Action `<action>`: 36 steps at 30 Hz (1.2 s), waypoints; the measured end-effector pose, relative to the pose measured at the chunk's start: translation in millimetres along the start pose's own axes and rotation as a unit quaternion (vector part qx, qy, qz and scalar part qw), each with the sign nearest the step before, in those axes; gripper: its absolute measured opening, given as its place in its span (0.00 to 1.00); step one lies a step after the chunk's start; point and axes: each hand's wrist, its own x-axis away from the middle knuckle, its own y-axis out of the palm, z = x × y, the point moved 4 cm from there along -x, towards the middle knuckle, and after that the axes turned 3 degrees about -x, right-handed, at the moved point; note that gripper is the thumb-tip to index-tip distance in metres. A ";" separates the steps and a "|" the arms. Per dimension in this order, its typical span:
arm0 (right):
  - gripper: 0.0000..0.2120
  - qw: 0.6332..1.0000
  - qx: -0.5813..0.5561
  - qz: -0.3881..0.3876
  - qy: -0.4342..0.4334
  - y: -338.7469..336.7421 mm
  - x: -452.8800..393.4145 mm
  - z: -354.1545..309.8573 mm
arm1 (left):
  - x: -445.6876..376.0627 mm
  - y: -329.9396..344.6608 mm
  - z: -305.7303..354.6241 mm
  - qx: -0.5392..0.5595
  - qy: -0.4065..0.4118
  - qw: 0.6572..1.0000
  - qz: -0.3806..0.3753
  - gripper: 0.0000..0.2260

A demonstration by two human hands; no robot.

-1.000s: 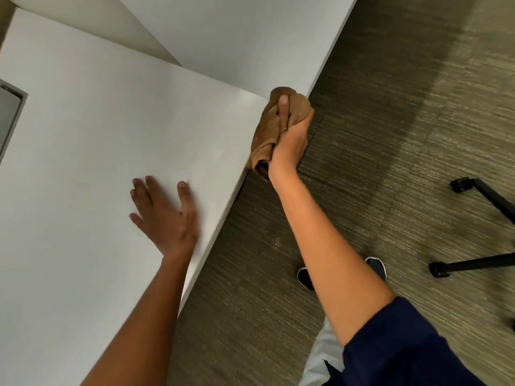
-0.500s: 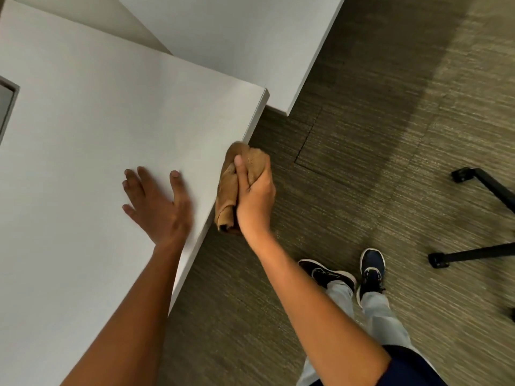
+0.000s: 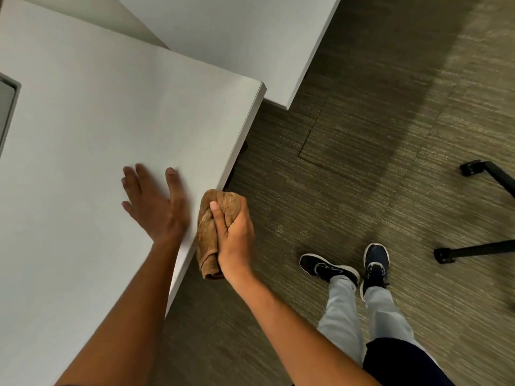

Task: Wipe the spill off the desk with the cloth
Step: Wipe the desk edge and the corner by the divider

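The white desk (image 3: 83, 121) fills the left of the head view, and I see no spill on its top. My left hand (image 3: 154, 203) lies flat on the desk with straight fingers, close to the right edge. My right hand (image 3: 235, 232) grips a bunched brown cloth (image 3: 207, 235) and holds it against the desk's right side edge, just right of my left wrist. Part of the cloth hangs below my right palm.
A second white desk (image 3: 237, 32) stands behind, its corner overhanging the carpet. Grey-green carpet (image 3: 348, 162) covers the floor at the right. My two dark shoes (image 3: 348, 267) stand there. Black chair-base legs with castors (image 3: 473, 207) reach in from the right edge.
My right hand has slid the cloth along the desk's right edge, from the far corner back toward me, ending beside my left wrist. My left hand has stayed flat on the desk.
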 end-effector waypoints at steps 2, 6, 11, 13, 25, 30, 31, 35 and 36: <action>0.26 0.999 0.028 0.012 -0.015 -2.3 -7.8 -6.7 | 0.6 -0.1 1.3 0.001 -0.001 1.000 -0.001 0.36; 0.21 0.995 0.073 0.043 -0.044 -9.8 -36.9 -24.0 | 2.0 -1.7 2.7 0.002 -0.004 1.000 -0.001 0.35; 0.21 0.991 0.088 0.066 -0.078 -25.1 -90.8 -58.7 | 1.7 -2.6 2.4 0.006 -0.002 1.000 -0.003 0.36; 0.22 0.992 0.069 0.077 -0.073 -32.1 -114.4 -73.1 | 1.3 -2.4 2.9 0.000 0.000 1.000 -0.004 0.35; 0.17 0.988 -0.081 0.119 -0.056 -46.0 -158.3 -102.6 | 2.2 -4.1 4.7 0.011 0.001 1.000 0.001 0.36; 0.17 0.983 -0.103 0.137 -0.067 -37.7 -143.4 -96.4 | 2.0 -2.8 3.2 0.009 -0.003 1.000 0.006 0.36; 0.19 0.982 -0.099 0.142 -0.073 -35.9 -137.4 -93.8 | 1.9 -2.2 3.0 0.008 -0.002 1.000 0.005 0.36; 0.22 0.984 -0.091 0.130 -0.082 -26.0 -106.9 -75.6 | 0.9 -1.8 2.3 0.004 -0.001 1.000 0.005 0.37; 0.22 0.984 -0.091 0.126 -0.085 -23.6 -97.8 -69.6 | 0.9 -1.5 2.3 0.004 0.000 1.000 0.005 0.36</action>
